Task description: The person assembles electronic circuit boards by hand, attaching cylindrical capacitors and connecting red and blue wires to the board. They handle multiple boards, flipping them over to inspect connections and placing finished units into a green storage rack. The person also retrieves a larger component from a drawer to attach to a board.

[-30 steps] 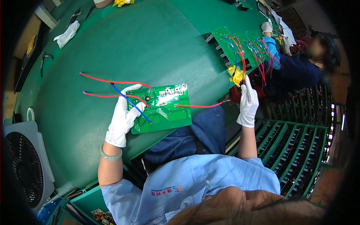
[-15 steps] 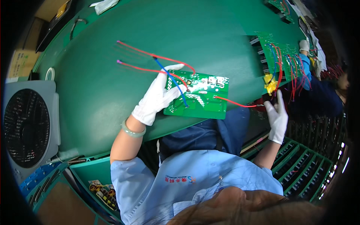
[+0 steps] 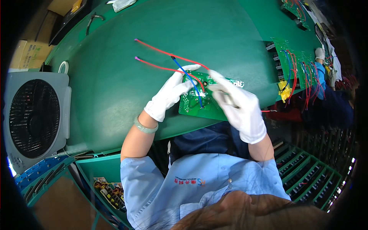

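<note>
In white gloves, I have the left hand (image 3: 168, 92) closed on the left side of a green circuit board (image 3: 188, 107), its thumb laid over the upper face and its fingers around the far left corner. The board sits over the near edge of the green worktop (image 3: 111, 96), in front of the person's lap; I cannot tell whether it rests there or is held just above.

The right hand (image 3: 245, 111), slightly blurred, covers the board's right part, fingers bent toward the base of an upper red wire (image 3: 172, 53). I cannot tell whether they pinch that wire or merely lie over it. A lower red wire (image 3: 161, 68) and a blue wire (image 3: 186, 74) also rise from the board, all three reaching out to the far left. Another red wire (image 3: 265, 111) shows beyond the right hand, its bare end pointing right.

Well apart at right, I see wired circuit boards (image 3: 281, 57) beside a yellow bundle (image 3: 284, 92), near a co-worker's gloved hand (image 3: 319, 53). A grey fan (image 3: 34, 119) stands at left; a pale green bracelet (image 3: 145, 127) rings the left wrist.
</note>
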A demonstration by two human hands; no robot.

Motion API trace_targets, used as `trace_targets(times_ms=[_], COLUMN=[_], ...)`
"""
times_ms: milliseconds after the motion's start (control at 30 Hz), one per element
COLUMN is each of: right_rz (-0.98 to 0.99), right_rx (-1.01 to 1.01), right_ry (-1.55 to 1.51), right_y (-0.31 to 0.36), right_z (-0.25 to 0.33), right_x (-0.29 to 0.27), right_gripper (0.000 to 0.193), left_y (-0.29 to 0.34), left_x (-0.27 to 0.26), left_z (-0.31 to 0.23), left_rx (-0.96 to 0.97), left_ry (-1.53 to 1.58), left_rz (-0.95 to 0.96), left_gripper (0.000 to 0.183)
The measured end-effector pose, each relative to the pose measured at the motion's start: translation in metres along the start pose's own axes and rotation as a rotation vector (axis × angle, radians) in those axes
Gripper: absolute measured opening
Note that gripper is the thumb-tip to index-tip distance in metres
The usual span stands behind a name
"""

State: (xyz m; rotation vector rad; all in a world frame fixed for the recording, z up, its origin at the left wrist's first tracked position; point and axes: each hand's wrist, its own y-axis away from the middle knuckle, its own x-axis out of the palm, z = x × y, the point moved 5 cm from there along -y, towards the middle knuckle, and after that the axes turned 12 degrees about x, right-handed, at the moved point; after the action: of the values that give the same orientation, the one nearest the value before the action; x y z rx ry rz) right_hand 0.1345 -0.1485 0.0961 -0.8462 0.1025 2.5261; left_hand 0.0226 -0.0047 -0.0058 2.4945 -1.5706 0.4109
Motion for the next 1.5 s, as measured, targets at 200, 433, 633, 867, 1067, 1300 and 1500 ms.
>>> trace_targets(times_ms=[200, 433, 633, 867, 1067, 1300, 1500], right_rz=[0.318, -0.103, -0.531, -0.557, -0.363, -0.188, -0.231], right_rx=[0.157, 0.336, 0.602, 0.682, 0.734, 0.26, 0.28], right_ry=[-0.029, -0.663, -0.704, -0.911, -0.787, -0.426, -0.29], right_y=[-0.026, 0.024, 0.105, 0.111, 0.104, 0.112, 0.051], right_z=[0.027, 0.003, -0.083, -0.126, -0.123, -0.067, -0.001], right_x=[0.032, -0.022, -0.03, 0.001, -0.012, -0.084, -0.044], right_gripper=[0.062, 0.022, 0.027, 0.032, 0.032, 0.032, 0.024], left_y=[0.003, 0.001, 0.002, 0.004, 0.008, 0.004, 0.009], left_x=[-0.007, 0.003, 0.005, 0.005, 0.007, 0.003, 0.001], left_z=[0.008, -0.002, -0.002, -0.006, -0.007, 0.009, 0.002], left_rx=[0.253, 0.052, 0.106, 0.073, 0.099, 0.077, 0.318], left_ry=[0.042, 0.022, -0.034, -0.113, -0.103, -0.059, -0.422], left_rz=[0.118, 0.107, 0.102, 0.061, 0.058, 0.025, -0.098], left_gripper=[0.07, 0.061, 0.058, 0.057, 0.057, 0.055, 0.062])
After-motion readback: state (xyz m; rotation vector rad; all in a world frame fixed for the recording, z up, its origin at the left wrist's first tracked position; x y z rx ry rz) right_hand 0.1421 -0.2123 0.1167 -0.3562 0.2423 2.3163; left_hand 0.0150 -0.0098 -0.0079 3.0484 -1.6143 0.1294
